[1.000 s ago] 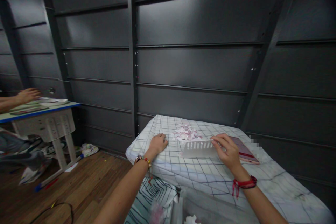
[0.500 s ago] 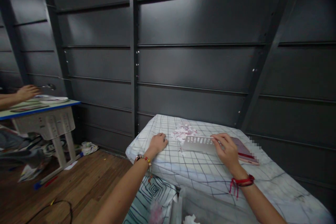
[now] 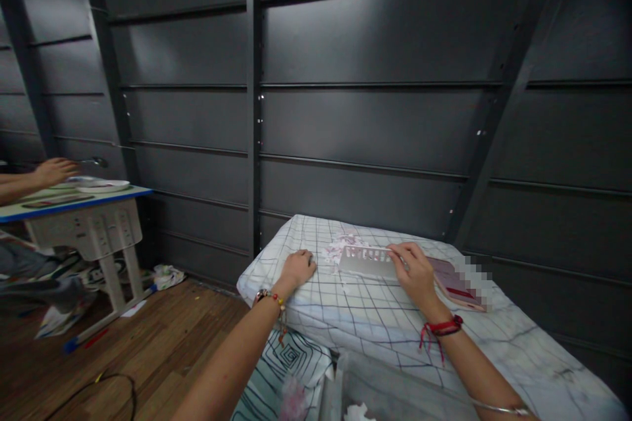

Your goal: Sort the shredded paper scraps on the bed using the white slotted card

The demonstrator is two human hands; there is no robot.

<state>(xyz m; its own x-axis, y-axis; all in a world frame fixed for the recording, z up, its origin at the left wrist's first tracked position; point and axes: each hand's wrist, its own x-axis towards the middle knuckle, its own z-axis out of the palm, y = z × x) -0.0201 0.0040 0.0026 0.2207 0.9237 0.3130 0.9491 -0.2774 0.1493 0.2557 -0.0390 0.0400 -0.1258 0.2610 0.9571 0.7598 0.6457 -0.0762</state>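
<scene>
The right hand (image 3: 413, 273) grips a white slotted plastic panel (image 3: 364, 262) at its near end — fingers curled over the top edge, thumb on the facing side. The panel stands on its long edge on the checked sheet (image 3: 375, 322), extending from the right hand toward the left hand. Directly beyond the panel lies a small pile of pink-and-white scraps (image 3: 345, 243), touching or just beside it.

The left hand (image 3: 297, 268) rests on the sheet, fingers loosely curled, holding nothing, just to the left of the scraps.

A pink flat case (image 3: 451, 279) lies behind the right hand, partly hidden by it. Far to the left of both hands, another person's hand (image 3: 52, 171) rests on a blue-edged desk (image 3: 74, 204) beside a white plate (image 3: 101, 186).
</scene>
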